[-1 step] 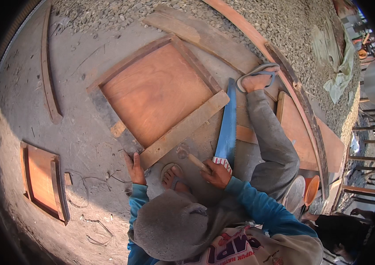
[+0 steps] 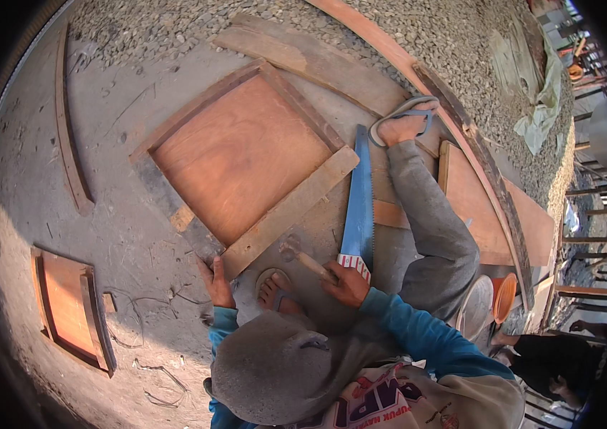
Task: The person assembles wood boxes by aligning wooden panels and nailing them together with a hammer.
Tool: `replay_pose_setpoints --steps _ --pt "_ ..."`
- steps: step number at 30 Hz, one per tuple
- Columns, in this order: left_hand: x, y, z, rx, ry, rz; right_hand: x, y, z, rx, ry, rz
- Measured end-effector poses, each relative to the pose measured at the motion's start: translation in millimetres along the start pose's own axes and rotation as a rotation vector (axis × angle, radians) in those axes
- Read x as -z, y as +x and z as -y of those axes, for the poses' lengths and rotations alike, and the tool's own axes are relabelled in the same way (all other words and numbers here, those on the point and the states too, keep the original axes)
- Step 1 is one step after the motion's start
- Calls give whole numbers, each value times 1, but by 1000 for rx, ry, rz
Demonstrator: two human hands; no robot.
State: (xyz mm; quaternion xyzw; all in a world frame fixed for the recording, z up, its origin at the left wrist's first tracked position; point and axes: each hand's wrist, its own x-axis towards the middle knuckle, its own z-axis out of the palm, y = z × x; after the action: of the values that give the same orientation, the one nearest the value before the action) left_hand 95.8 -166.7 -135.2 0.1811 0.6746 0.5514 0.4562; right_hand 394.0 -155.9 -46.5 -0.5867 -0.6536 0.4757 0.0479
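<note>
Squatting over the work, the person wraps right hand (image 2: 347, 283) fingers around a hammer (image 2: 308, 262), head near the batten (image 2: 290, 209). Left hand (image 2: 216, 282), fingers pressed flat together, steadies the panel (image 2: 243, 154) corner. A saw (image 2: 358, 204) lies right, within reach.

The person wears a long blue sleeve on each arm, ending at the wrist just behind the bare left hand (image 2: 215, 280) and the bare right hand (image 2: 347, 284). Grey trousers cover both legs, and a grey flip-flop sits on each foot. Below the hands, a grey knitted cap and a light vest with printed lettering fill the lower frame.
</note>
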Motion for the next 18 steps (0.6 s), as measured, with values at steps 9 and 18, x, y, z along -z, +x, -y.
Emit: replay_pose_setpoints --steps 9,18 --pt "-9 -36 39 -28 142 148 -28 -15 -53 -135 -102 -363" --pt "-41 -50 1 -720 1416 82 -36 -1 -67 -138 -132 -261"
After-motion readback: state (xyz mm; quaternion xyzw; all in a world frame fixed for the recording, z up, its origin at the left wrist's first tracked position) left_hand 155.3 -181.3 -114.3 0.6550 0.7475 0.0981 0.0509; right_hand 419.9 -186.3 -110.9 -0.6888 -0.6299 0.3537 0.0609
